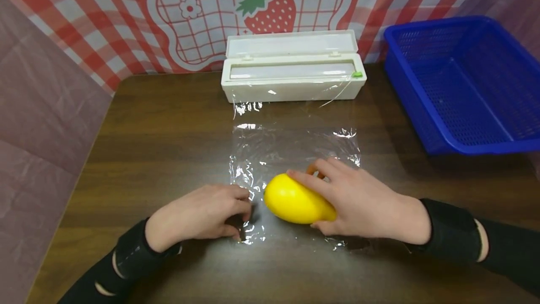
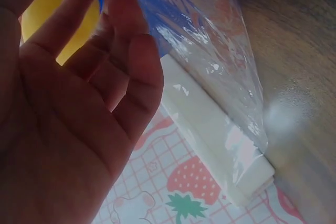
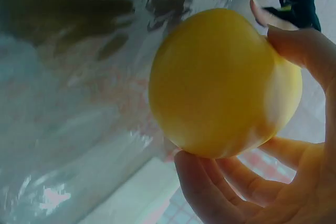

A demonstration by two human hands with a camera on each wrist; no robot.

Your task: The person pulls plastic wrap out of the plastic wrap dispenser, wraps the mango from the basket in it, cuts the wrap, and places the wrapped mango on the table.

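A smooth yellow pear-shaped fruit (image 1: 295, 201) is in my right hand (image 1: 358, 205), thumb on the near side and fingers curled over the far side. The right wrist view shows the same fruit (image 3: 215, 87) between thumb and fingertips. Clear cling film (image 1: 291, 147) stretches from the white dispenser box (image 1: 293, 79) to beneath the fruit. My left hand (image 1: 204, 212) is at the film's left edge, fingers loosely bent, with a gap between thumb and fingers. In the left wrist view, film (image 2: 215, 61) passes beyond that hand; whether the fingertips touch it is unclear.
The dispenser's lid (image 1: 291, 43) is raised at the table's back edge, and a small green piece (image 1: 357, 74) sits at its right end. A blue plastic basket (image 1: 438, 125) stands at the right. Behind hangs a checked cloth (image 1: 198, 36) with a strawberry print.
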